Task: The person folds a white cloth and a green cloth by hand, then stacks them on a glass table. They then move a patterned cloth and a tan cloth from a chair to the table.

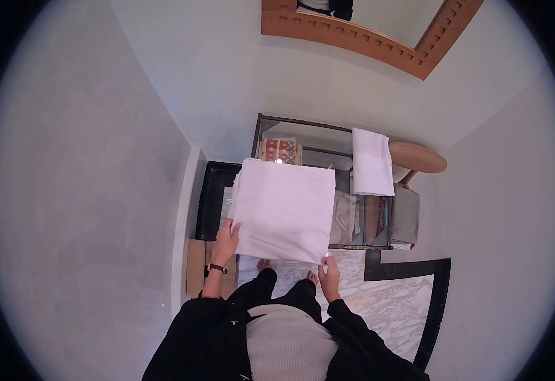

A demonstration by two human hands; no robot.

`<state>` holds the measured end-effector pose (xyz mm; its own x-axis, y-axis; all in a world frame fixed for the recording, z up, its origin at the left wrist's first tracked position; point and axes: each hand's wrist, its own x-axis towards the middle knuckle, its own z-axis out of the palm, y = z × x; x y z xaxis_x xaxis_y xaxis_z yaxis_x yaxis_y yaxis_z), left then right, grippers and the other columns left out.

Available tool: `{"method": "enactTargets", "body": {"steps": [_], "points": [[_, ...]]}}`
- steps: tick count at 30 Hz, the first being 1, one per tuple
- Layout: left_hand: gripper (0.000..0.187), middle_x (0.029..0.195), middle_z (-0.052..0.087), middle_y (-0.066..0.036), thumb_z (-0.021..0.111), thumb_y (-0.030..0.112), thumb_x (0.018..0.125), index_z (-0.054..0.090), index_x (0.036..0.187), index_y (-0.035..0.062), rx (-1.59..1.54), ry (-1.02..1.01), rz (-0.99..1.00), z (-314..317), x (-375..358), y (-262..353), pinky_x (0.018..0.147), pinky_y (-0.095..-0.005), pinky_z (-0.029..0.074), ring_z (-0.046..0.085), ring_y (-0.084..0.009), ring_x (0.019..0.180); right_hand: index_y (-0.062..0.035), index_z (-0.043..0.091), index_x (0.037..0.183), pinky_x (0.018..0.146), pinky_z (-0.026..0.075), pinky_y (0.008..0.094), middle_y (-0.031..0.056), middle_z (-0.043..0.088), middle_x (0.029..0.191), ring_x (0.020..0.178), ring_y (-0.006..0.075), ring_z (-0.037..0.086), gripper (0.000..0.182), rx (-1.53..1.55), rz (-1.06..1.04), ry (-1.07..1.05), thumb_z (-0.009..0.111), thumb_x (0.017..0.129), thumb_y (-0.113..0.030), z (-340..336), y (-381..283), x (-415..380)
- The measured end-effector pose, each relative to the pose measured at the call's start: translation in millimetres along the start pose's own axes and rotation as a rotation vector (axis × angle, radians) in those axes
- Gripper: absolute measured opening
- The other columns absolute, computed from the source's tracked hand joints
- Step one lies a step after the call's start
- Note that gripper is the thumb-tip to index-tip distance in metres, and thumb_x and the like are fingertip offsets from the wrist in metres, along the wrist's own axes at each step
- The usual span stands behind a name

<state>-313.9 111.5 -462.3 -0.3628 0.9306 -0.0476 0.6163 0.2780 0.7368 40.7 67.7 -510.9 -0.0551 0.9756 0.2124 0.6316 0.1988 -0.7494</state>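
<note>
A large white folded cloth (pixel 284 206), roughly square, spreads in front of me and overlaps the near left part of a glass-topped table (pixel 306 122) with a dark metal frame. My left hand (pixel 227 239), a brown-strapped watch at its wrist, grips the cloth's left edge with the thumb on top. At the near right corner, my right hand (pixel 329 276) pinches the cloth between thumb and fingers. A second white cloth (pixel 371 162), folded into a narrow strip, lies across the table's right end.
Under the glass sit a red patterned textile (pixel 280 150) and a beige cloth (pixel 343 216). A tan rounded chair part (pixel 420 157) and a grey bag-like item (pixel 405 216) stand at right. Cardboard (pixel 195 263) is by the left wall. A wood-framed mirror (pixel 366 47) hangs above.
</note>
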Motion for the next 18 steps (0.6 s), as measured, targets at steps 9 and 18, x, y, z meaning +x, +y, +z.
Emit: {"method": "enactTargets", "body": {"steps": [9,18], "points": [[0.036,0.085,0.063,-0.029,0.054,0.032,0.096,0.056,0.109,-0.0014,0.063,-0.004,-0.055,-5,-7,7,0.068,-0.0507,0.047,0.062,-0.0449,0.082,-0.0042,0.044,0.084,0.053,0.047,0.0427,0.0138,0.053,0.059,0.056,0.0323,0.061,0.014,0.353,0.566,0.069,0.059,0.086,-0.004,35,-13,-25],[0.029,0.077,0.061,-0.024,0.056,0.026,0.096,0.057,0.104,-0.0014,-0.29,-0.054,0.095,-7,9,-6,0.065,-0.0373,0.048,0.057,-0.0354,0.068,-0.0053,0.047,0.076,0.054,0.045,0.0458,0.0155,0.057,0.061,0.059,0.0387,0.06,0.024,-0.257,0.276,-0.108,0.062,0.087,-0.02,-13,30,-21]]}}
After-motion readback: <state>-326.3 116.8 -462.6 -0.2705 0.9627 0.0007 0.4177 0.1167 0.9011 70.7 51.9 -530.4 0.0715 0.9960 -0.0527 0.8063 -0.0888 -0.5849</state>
